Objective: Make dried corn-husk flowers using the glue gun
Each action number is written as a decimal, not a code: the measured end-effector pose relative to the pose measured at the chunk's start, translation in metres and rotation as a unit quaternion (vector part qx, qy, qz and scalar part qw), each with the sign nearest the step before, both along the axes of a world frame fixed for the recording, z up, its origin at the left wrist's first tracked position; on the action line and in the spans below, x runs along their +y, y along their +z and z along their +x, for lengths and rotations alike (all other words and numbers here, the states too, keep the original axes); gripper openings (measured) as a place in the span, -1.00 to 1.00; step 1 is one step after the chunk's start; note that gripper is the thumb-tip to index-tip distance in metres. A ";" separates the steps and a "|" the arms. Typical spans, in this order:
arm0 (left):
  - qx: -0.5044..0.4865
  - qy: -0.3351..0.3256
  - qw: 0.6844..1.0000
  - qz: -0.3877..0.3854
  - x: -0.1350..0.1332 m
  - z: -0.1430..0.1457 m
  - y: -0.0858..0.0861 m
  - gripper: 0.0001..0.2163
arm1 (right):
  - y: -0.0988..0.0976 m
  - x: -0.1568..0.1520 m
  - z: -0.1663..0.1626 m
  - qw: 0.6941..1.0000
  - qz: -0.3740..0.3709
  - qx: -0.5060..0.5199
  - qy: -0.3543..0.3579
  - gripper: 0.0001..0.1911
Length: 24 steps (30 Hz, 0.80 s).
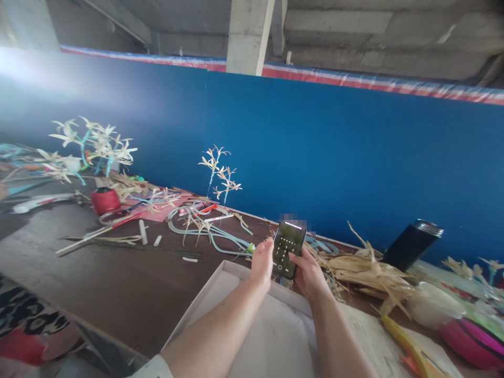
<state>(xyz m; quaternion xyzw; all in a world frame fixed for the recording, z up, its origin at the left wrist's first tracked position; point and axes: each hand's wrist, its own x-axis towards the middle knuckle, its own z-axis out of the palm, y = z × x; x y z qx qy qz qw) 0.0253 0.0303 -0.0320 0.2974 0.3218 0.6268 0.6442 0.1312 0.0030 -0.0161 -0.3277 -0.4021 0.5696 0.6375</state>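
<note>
Both my hands hold a dark smartphone (289, 248) with its lit screen facing me, above the far edge of a shallow white box (205, 296). My left hand (262, 263) grips the phone's left side. My right hand (309, 273) grips its right side, thumb resting on the screen. Both forearms reach over the box.
A dark wooden table (106, 283) stands against a blue wall (334, 152). On it lie husk flowers on blue stems (220, 176), a red thread spool (104, 200), pale blue cords (208, 231), dried corn husks (366, 270), a black flask (411, 244) and a pink round object (472, 341).
</note>
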 end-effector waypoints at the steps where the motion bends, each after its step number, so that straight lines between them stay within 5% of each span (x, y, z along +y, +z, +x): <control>1: -0.001 0.000 1.000 0.002 0.000 0.000 0.000 -0.58 | 0.000 0.000 0.000 1.000 -0.001 0.000 0.000 -0.53; 24: -0.028 -0.015 0.999 -0.007 -0.004 0.000 0.009 -0.56 | -0.007 0.004 0.003 1.000 -0.006 0.013 -0.006 -0.52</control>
